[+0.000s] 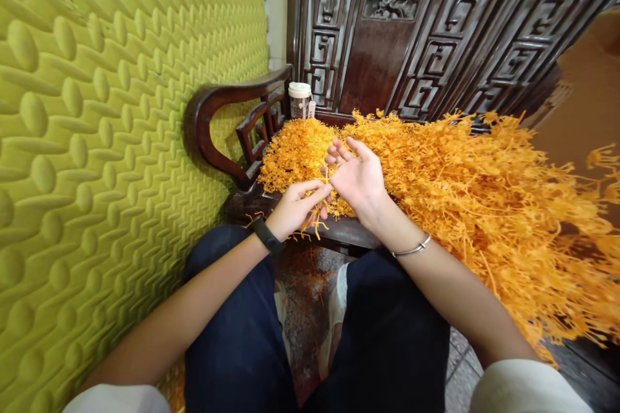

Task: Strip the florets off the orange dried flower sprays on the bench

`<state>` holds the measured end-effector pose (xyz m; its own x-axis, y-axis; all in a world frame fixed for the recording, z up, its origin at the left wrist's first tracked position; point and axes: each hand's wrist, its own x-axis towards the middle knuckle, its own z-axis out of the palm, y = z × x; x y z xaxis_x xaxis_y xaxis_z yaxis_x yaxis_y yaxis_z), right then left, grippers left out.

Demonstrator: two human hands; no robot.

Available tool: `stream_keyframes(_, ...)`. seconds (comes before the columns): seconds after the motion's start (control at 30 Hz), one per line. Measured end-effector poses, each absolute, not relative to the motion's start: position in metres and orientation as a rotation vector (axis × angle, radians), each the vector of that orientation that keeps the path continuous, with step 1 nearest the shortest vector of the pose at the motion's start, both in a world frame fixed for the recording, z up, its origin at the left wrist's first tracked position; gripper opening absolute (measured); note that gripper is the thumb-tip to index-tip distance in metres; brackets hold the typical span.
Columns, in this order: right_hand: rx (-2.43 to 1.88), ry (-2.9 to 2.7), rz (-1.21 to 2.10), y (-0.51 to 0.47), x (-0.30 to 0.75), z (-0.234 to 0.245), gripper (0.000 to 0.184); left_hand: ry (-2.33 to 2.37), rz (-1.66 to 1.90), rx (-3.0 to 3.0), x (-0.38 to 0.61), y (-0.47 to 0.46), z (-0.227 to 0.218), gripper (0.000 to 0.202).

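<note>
In the head view my left hand [301, 205], with a dark band at its wrist, pinches a thin orange plastic-looking sprig [318, 227] between thumb and fingers. Bits of the sprig stick out above and below the grip; the rest is hidden. Close beside it, my right hand [359, 174] is turned palm up, fingers apart and loosely bent, with nothing lying on the palm. Whether its little finger touches the sprig, I cannot tell. Behind both hands lies a smaller heap of orange sprigs [300, 148], and a large bushy pile of them [465, 187] spreads to the right.
A dark carved wooden bench [208, 103] holds the piles. A lidded cup [299, 100] stands at its back corner. Yellow padded wall [121, 97] rises close on the left. Orange scraps [314, 277] litter the floor between the legs. A brown carton-like shape [586, 90] stands right.
</note>
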<state>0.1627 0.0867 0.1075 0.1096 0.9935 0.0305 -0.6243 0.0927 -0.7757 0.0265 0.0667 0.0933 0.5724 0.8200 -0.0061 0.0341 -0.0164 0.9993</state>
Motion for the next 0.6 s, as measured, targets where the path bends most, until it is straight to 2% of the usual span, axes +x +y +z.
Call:
stream_keyframes(0.4, -0.685, -0.709, 1.299, 0.108, 0.175, 0.116, 0.03, 0.81, 0.809, 1.338, 0.028, 0.073, 0.103, 0.026)
stream_keyframes(0.6, -0.676, -0.721, 1.311, 0.127, 0.184, 0.114, 0.026, 0.772, 0.811, 1.261, 0.031, 0.079, 0.102, 0.027)
